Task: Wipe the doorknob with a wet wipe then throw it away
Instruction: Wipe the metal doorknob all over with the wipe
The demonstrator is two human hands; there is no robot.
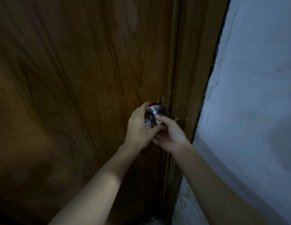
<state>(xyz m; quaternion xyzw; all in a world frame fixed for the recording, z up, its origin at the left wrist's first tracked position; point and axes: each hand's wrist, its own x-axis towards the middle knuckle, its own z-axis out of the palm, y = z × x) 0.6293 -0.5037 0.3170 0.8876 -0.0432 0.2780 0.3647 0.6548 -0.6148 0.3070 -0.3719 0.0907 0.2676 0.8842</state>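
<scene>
A round silver doorknob (155,113) sticks out of the brown wooden door (76,95), close to its right edge. My left hand (139,127) curls around the knob's left side, and a bit of pale wet wipe (148,124) shows between its fingers and the metal. My right hand (169,135) comes from below right, with its forefinger and thumb pinched on the knob's neck and lower part. Most of the wipe is hidden under the hands.
The wooden door frame (190,78) runs down just right of the knob. A pale blue-white wall (255,95) with cracks fills the right side. The scene is dim, and scratches mark the wood around the knob.
</scene>
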